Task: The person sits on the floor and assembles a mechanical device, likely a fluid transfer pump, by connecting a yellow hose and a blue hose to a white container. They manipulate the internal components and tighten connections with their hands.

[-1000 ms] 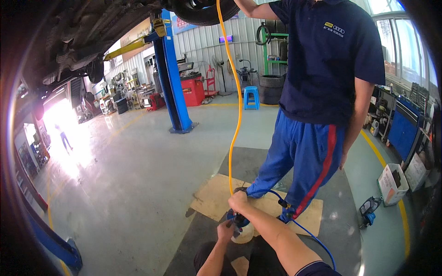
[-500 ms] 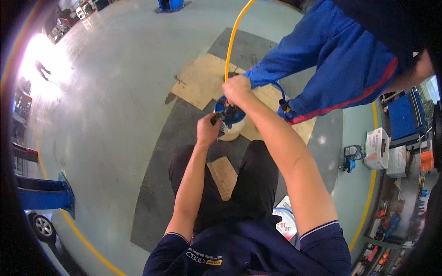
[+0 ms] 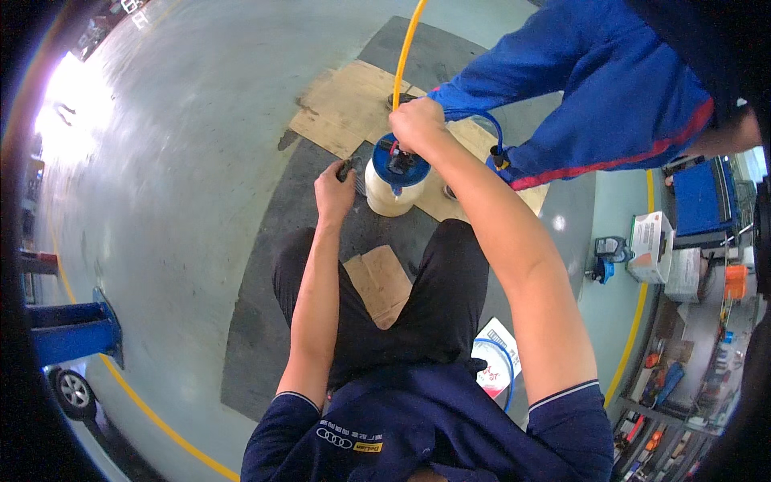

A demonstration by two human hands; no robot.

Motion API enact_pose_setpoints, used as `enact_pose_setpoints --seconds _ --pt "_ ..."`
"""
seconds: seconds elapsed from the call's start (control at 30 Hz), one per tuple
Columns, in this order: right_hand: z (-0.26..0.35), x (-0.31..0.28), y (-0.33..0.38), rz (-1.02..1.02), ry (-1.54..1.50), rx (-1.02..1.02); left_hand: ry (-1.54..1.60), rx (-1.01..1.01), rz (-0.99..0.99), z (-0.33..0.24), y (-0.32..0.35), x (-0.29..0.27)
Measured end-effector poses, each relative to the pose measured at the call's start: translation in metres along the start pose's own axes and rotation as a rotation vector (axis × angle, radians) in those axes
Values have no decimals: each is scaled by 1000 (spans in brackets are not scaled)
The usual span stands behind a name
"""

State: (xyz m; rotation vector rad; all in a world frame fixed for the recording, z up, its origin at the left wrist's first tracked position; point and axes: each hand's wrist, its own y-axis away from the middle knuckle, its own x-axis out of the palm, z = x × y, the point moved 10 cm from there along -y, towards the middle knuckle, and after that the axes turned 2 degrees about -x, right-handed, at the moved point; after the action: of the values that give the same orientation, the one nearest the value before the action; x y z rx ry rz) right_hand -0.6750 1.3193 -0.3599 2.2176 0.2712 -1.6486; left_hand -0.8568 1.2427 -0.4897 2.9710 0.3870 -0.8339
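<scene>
A squat white tank [image 3: 389,199] with a blue lid [image 3: 411,175] stands upright on the dark mat in front of me. Black and red fittings [image 3: 394,153] sit on the lid's middle. My right hand [image 3: 418,124] is closed at the lid's far edge, beside the lower end of a yellow hose [image 3: 408,50]; what its fingers grip is hidden. Left of the tank, and apart from it, my left hand [image 3: 334,194] is closed round a small black piece [image 3: 344,169]. A grey ridged thing [image 3: 360,186] shows between that hand and the tank.
Close on the right bends a co-worker in blue sleeves [image 3: 562,104], by a thin blue hose [image 3: 487,115]. Cardboard [image 3: 337,108] lies on the mat [image 3: 265,281]. A white box [image 3: 649,247] and tool shelves [image 3: 683,361] line the right; a blue lift arm [image 3: 68,331] juts in from the left.
My left hand has drawn away from the lid to the left, with the black piece in it. The right hand stays at the tank's top. My view has shifted slightly.
</scene>
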Motion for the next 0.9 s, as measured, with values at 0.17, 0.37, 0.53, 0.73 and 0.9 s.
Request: enact_pose_setpoints --seconds 0.17,0.37,0.53,0.73,0.9 --pt "-1 -1 1 38 3 -1 -19 5 -20 3 1 6" --pt "-2 -1 3 87 31 6 86 -26 45 -2 4 13" --pt "0 -1 0 108 70 -13 102 -8 65 -9 7 14" --pt "-3 4 -4 140 58 26 87 9 112 -15 6 17" --pt "0 3 -4 171 62 31 90 29 101 -11 3 19"
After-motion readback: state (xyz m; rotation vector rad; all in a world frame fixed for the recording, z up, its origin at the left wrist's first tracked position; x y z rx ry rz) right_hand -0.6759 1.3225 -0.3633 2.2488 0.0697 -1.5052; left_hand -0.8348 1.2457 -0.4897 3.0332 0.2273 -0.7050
